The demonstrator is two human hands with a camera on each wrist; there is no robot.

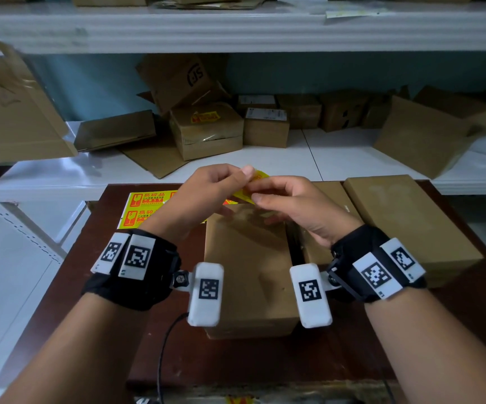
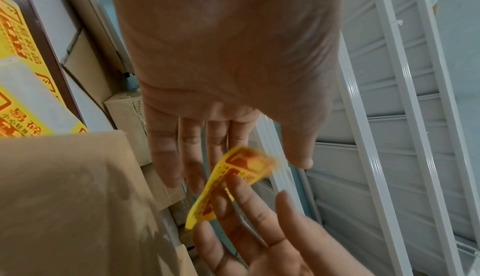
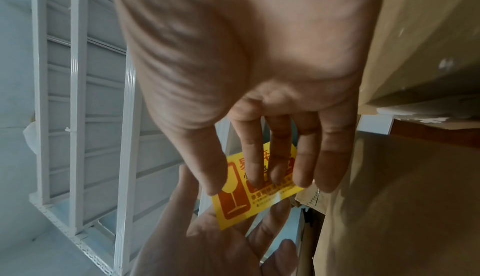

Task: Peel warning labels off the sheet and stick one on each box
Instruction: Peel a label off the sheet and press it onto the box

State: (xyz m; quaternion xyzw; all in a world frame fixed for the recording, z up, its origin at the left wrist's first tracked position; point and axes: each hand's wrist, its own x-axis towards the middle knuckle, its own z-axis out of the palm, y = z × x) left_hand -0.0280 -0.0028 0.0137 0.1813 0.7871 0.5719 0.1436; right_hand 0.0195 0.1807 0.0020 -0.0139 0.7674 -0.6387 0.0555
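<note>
a: state the position of the label (image 1: 250, 186).

b: the yellow label sits at centre frame in the head view, raised above the boxes, held between both hands. the left hand (image 1: 206, 196) pinches its upper end with thumb and forefinger; the right hand (image 1: 297, 208) grips its lower right part with curled fingertips. the two hands meet at the label.

a: what do the wrist views show?

b: in the right wrist view the label (image 3: 257, 185) shows a red wine-glass symbol and lies behind the right hand's fingers (image 3: 275, 161). in the left wrist view the label (image 2: 228, 185) is blurred and curled, low centre.

a: location of the label sheet (image 1: 145, 209)?

b: flat on the desk (image 1: 265, 360), centre left of the frame, partly hidden by the left hand. two labels on it are visible.

a: and the boxes?

b: a brown box (image 1: 247, 275) lies directly below the hands at centre. a longer flat box (image 1: 411, 225) lies at centre right, a narrow box between the two. neither top shows a label.

a: background?

b: a white shelf (image 1: 338, 158) with cardboard boxes across the upper half; one shelf box (image 1: 206, 129) carries a yellow label.
</note>
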